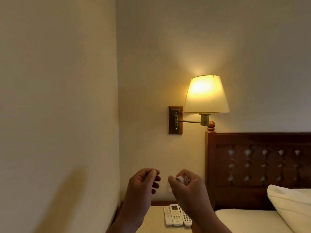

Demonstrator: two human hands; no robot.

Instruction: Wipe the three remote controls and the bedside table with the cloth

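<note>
Curling round a bunched cloth (182, 179), the fingers (193, 178) of the right hand (186, 187) hold it in a small wad, with only a pale scrap showing between thumb and knuckles. Just beside it the left hand (143, 182) is raised to the same height, its fingers bent inward and the thumb resting on the forefinger; nothing shows in that grip. Both hands hang in front of the wall, well above the table (154, 216). Below them the 3 remote controls (175, 215) lie side by side, touching, near the table's back edge; the right forearm covers part of the rightmost remote. To the right are a carved headboard (260, 157) and a bed (244, 217) with a pillow (289, 204), and a lit wall lamp (206, 95) hangs above. By my reading the wiping has not started: the cloth touches neither remotes nor table, so all 3 remotes and the tabletop look left to do, and the step in hand seems to be readying the cloth.
</note>
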